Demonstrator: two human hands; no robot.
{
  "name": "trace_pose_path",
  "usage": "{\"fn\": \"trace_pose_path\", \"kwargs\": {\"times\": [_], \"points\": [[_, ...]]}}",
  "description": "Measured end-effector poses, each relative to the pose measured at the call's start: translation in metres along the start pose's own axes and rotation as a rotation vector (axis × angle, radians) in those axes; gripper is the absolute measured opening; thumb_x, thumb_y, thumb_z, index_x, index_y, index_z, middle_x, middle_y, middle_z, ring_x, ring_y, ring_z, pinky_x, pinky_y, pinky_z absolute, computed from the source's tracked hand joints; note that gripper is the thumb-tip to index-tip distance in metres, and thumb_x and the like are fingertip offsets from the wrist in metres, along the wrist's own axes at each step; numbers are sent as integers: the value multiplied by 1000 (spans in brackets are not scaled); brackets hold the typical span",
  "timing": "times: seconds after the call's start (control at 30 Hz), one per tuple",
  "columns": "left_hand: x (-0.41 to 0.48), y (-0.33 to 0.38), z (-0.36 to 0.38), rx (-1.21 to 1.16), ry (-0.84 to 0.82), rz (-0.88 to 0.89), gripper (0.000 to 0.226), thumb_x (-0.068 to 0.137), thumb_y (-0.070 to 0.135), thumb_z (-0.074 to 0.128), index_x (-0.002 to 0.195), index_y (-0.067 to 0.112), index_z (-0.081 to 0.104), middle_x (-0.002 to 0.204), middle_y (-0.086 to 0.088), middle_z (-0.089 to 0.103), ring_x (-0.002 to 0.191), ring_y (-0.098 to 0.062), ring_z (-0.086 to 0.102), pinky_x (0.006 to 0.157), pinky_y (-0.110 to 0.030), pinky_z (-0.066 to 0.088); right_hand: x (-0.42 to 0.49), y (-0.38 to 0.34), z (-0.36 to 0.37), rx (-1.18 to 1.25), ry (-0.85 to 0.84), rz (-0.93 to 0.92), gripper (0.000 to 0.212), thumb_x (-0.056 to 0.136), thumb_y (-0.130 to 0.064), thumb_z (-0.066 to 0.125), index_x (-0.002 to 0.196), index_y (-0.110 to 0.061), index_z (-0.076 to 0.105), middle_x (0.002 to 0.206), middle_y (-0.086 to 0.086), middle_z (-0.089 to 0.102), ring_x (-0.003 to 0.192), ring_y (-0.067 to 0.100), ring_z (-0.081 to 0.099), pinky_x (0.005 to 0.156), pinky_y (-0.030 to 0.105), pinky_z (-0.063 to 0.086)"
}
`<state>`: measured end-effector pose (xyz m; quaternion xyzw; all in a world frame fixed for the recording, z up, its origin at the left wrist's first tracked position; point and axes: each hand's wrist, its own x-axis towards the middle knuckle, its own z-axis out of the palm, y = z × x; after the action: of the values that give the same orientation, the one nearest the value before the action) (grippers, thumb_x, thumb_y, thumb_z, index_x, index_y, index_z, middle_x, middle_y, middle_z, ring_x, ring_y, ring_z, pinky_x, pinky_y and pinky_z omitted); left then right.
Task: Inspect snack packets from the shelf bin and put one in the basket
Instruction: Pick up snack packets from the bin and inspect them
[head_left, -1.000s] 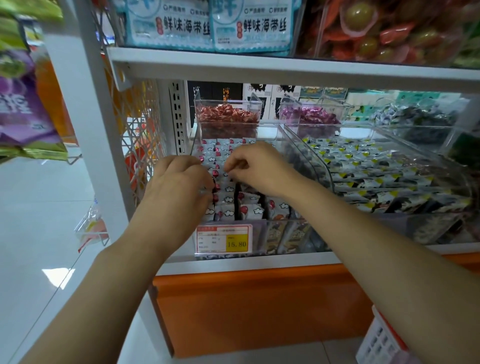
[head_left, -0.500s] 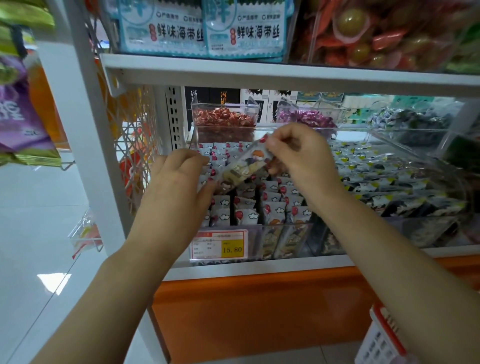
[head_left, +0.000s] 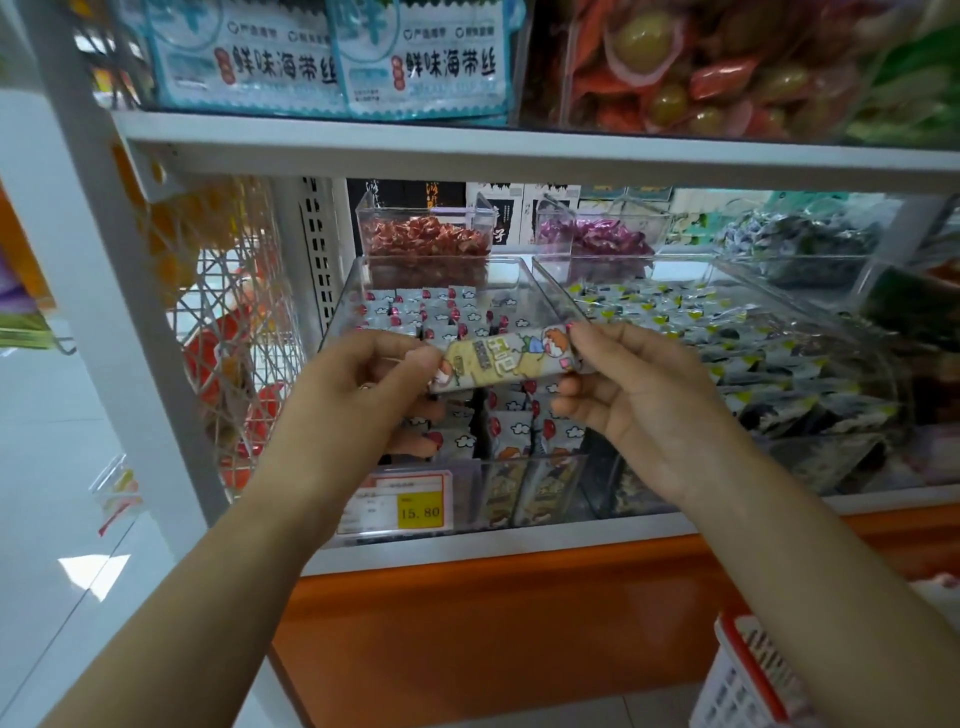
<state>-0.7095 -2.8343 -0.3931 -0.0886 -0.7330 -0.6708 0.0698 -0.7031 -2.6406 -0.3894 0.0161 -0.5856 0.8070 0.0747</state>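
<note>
A small snack packet (head_left: 501, 358) with a cartoon print is held level in front of the shelf, above the clear shelf bin (head_left: 358, 291). My left hand (head_left: 358, 405) pinches its left end between thumb and fingers. My right hand (head_left: 639, 395) pinches its right end. The bin below holds several more packets (head_left: 511, 431) with red and white cloud marks, standing in rows. A corner of the white and red basket (head_left: 748, 675) shows at the bottom right on the floor.
A yellow price tag (head_left: 420, 512) reading 15.80 sits on the bin's front. To the right is a second clear bin (head_left: 779, 353) of dark packets. Small bins of red (head_left: 426, 236) and purple sweets (head_left: 592, 236) stand behind. A white upper shelf board (head_left: 519, 156) overhangs.
Both hands were down in the bin a second ago. The right hand lifted a packet out, and now both hands hold it level by its ends, closer to me.
</note>
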Motion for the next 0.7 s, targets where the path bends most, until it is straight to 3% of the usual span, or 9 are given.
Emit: {"fn": "trace_pose_path", "kwargs": {"times": [0.13,0.27,0.33,0.4,0.53,0.6,0.7], "points": [[3,2,4,-254,-16,-139,29,74,31,60,91,8,61,78,-7,55,53,-7,59,46,-15,48,1,-1,-1,78,-3,52,12,88,-12,57,81,-3,60,59,1,64,48,11,60,45,23,51],[6,2,6,-497,-16,-195,9,84,15,55,80,9,60,66,-2,51,48,-5,49,43,-12,44,2,0,-2,124,-4,77,12,90,-11,54,81,-5,60,55,2,60,48,12,60,45,24,52],[7,1,5,-551,-33,-201,9,80,12,56,85,7,61,69,-2,51,48,-4,50,44,-12,44,2,2,-3,124,-14,68,14,91,-11,53,80,-5,60,54,1,61,49,12,61,46,24,53],[7,1,4,-585,-59,-195,23,73,11,57,94,5,62,73,-4,52,51,-4,52,47,-12,46,3,3,-5,127,-34,50,13,90,-7,53,80,-4,60,58,2,64,53,13,63,50,24,54],[9,0,0,-576,-73,-191,23,85,0,51,104,5,63,78,-4,58,56,-5,59,54,-14,51,5,4,-9,120,-74,27,6,85,4,54,88,2,58,74,11,66,61,16,67,57,25,56],[8,0,-1,-560,-68,-204,18,84,3,54,99,5,65,75,-4,60,58,-6,61,56,-16,52,6,6,-11,57,-68,-13,9,85,9,53,91,3,57,82,15,64,65,18,69,60,26,57],[6,3,-2,-460,-105,-182,14,71,25,65,72,13,72,68,0,63,62,-8,63,62,-19,54,5,6,-11,-87,-42,-120,14,86,13,52,86,0,56,82,11,63,68,20,70,65,28,58]]}}
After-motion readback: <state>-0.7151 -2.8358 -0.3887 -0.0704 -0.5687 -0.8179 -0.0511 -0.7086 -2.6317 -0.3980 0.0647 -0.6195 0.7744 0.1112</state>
